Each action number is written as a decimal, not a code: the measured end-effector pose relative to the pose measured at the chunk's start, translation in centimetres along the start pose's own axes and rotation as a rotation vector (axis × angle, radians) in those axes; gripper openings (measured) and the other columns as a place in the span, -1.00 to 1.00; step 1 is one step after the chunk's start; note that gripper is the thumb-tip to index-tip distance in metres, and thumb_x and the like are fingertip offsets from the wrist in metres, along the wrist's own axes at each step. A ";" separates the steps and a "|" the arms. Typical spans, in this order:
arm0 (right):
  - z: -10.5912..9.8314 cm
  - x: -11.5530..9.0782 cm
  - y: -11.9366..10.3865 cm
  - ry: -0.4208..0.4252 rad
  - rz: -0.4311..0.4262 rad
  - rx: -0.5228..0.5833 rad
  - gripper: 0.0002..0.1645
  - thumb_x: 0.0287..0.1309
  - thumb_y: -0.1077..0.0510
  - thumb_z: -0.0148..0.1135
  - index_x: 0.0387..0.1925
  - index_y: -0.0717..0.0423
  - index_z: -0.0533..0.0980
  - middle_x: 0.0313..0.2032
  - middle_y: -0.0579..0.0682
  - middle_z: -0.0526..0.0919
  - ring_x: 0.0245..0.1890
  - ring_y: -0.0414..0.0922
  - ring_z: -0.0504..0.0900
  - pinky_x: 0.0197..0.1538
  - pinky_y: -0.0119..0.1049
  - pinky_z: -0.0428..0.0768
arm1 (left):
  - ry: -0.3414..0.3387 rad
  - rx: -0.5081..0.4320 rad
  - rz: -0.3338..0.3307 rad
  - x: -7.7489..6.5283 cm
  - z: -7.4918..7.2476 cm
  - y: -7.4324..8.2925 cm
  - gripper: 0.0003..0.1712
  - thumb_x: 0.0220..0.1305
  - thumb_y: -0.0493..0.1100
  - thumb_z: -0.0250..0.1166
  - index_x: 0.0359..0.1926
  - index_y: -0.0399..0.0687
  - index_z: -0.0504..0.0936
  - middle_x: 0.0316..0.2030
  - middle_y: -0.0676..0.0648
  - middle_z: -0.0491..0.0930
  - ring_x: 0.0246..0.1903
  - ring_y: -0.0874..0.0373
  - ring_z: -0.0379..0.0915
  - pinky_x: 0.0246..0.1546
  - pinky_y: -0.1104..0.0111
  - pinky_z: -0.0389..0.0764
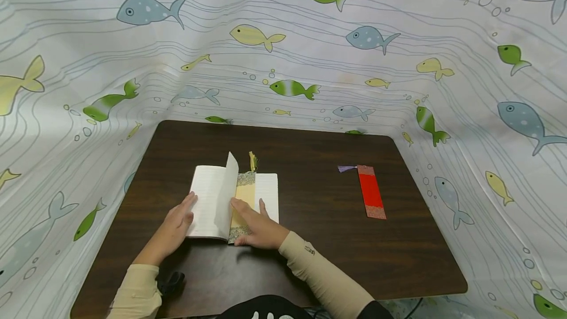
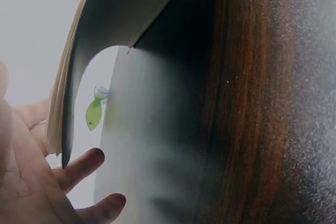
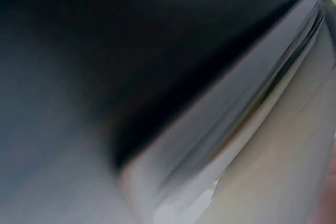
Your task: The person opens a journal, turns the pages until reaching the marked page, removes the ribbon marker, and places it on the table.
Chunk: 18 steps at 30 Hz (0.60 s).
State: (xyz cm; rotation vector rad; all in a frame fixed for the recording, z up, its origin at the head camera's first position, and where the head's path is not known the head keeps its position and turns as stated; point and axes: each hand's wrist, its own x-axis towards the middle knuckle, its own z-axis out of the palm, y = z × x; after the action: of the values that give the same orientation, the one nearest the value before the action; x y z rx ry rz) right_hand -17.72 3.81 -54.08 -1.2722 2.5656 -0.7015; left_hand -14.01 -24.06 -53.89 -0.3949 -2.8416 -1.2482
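A lined notebook [image 1: 210, 196] lies open on the dark wooden table, with one page [image 1: 227, 196] standing up near the spine. On its right-hand page lies a yellow bookmark [image 1: 245, 191] with patterned ends, its yellow tassel [image 1: 253, 161] poking past the top edge. My left hand [image 1: 176, 223] holds the notebook's left edge; the left wrist view shows the cover [image 2: 100, 30] raised and curved, with fingertips [image 2: 89, 163] beneath it. Fairly straight fingers of my right hand [image 1: 261, 228] rest over the bookmark beside the upright page. The right wrist view is blurred, showing page edges [image 3: 231, 124].
A red bookmark [image 1: 371, 191] with a purple tassel [image 1: 346, 168] lies to the right on the table [image 1: 319, 260]. A small black object [image 1: 172, 283] sits by the left wrist. Fish-printed fabric [image 1: 301, 58] surrounds the table's back and sides.
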 end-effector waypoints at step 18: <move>0.7 0.6 -1.4 -0.083 -0.032 -0.303 -0.26 0.30 -0.34 -0.06 0.46 -0.36 0.11 0.52 -0.07 -0.04 0.50 -0.04 -0.01 0.35 0.35 0.00 | -0.044 0.101 -0.017 -0.1 0.1 -0.4 -0.35 0.43 0.04 0.11 0.41 -0.14 0.26 0.49 -0.34 -0.14 0.34 -0.47 -0.11 0.12 -0.42 0.08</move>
State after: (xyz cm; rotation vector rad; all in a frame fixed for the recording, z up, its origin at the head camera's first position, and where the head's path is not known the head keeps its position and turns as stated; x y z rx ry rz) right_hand -16.85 2.34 -53.98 -1.3971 2.6604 -0.2624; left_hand -14.02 -24.27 -54.26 -0.4010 -2.9361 -1.1063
